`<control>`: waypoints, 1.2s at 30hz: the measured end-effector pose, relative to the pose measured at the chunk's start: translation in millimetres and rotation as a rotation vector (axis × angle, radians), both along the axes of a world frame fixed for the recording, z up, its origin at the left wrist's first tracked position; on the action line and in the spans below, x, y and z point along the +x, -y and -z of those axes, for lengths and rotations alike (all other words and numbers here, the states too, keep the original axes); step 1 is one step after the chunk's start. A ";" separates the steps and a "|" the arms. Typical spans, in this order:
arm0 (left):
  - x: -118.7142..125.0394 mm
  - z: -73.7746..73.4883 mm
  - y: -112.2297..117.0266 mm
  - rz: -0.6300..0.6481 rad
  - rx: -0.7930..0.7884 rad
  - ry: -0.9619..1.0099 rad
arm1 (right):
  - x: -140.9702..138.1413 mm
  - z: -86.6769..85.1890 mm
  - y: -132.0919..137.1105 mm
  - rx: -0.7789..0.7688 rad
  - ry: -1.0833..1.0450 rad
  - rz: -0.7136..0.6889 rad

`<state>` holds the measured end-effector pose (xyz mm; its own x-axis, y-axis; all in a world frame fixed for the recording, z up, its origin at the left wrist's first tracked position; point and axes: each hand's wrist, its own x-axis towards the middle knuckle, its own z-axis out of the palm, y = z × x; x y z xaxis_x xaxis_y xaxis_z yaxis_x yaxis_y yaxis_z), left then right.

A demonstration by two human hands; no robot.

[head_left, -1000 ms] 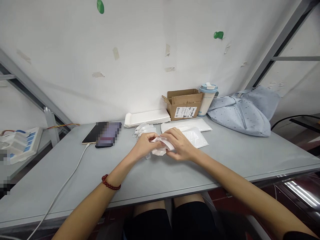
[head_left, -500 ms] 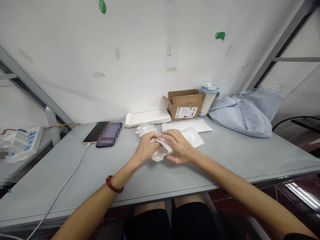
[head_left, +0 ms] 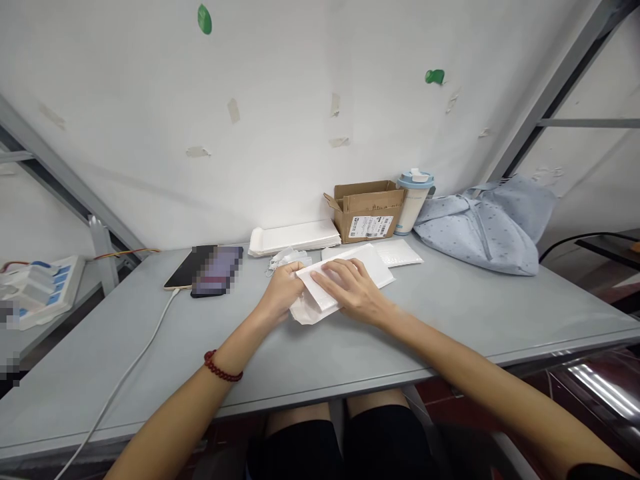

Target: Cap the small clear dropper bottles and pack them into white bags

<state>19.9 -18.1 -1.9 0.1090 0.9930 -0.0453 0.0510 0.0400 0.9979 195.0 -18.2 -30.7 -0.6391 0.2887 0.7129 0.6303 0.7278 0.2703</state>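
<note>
Both hands hold a white padded envelope (head_left: 373, 263) just above the table's middle, its left end spread apart and its flap hanging toward me. My left hand (head_left: 281, 292), with a red bead bracelet (head_left: 220, 368) on the wrist, is closed at that left end, its fingertips partly hidden. My right hand (head_left: 356, 290) grips the envelope from the right, fingers lying over its upper face. Behind my left hand lie small clear-and-white items (head_left: 289, 257) with thin loops, too small to name. Another white padded envelope (head_left: 404, 253) lies flat behind the held one.
A stack of white padded envelopes (head_left: 295, 239) lies by the wall. Beside it stand an open cardboard box (head_left: 373, 212) and a lidded cup (head_left: 413, 208). A light blue cloth bag (head_left: 480, 230) is at right. Two phones (head_left: 217, 270) and a white cable (head_left: 143, 373) lie at left.
The envelope has been raised and flattened out, so more of its face shows. My right hand has shifted its fingers over the top; my left hand has moved slightly left.
</note>
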 end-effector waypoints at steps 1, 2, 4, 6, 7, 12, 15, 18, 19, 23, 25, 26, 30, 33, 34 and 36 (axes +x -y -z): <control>-0.5 -1.5 -0.2 0.009 -0.020 0.029 | 1.1 -0.9 0.1 -0.013 -0.001 0.003; -1.2 -3.1 -0.4 0.013 -0.031 0.061 | 2.3 -1.8 0.0 -0.028 -0.007 0.008; -2.9 -6.1 -0.7 0.029 -0.029 0.122 | 4.6 -3.7 -1.0 -0.046 -0.029 0.036; -5.0 -8.4 -0.9 0.072 -0.028 0.161 | 6.9 -5.1 -3.2 -0.035 -0.066 0.083; -6.1 -9.0 -1.0 0.107 -0.042 0.164 | 8.0 -5.6 -4.6 -0.020 -0.087 0.105; -9.9 -9.7 -2.1 0.219 -0.096 0.137 | 13.0 -5.4 -13.1 0.045 -0.145 0.150; -10.6 -10.4 -2.8 0.147 -0.036 0.191 | 14.0 -4.2 -16.1 0.062 -0.162 0.136; -10.7 -11.7 -3.1 0.080 0.029 0.246 | 12.6 -3.8 -15.8 0.066 -0.167 0.102; -10.4 -11.8 -3.1 0.069 0.063 0.250 | 11.9 -4.0 -15.1 0.064 -0.167 0.090; -7.3 -6.9 -1.4 0.034 0.331 0.045 | 9.9 -5.6 -12.1 0.086 -0.153 0.063; -5.1 -1.2 -0.2 0.024 0.549 -0.170 | 10.2 -6.7 -11.4 0.097 -0.142 0.065; -4.1 2.1 0.2 0.025 0.672 -0.280 | 10.6 -7.2 -11.4 0.102 -0.137 0.067; -1.6 14.5 -1.3 0.027 1.057 -0.627 | 12.9 -8.6 -11.8 0.133 -0.133 0.076; -1.3 19.3 -4.1 -0.009 1.132 -0.734 | 13.2 -8.8 -11.0 0.137 -0.126 0.085; -1.3 19.9 -4.9 -0.025 1.138 -0.744 | 12.8 -8.8 -10.5 0.140 -0.127 0.083; -1.5 20.3 -6.0 -0.055 1.150 -0.744 | 11.5 -9.0 -9.1 0.152 -0.132 0.079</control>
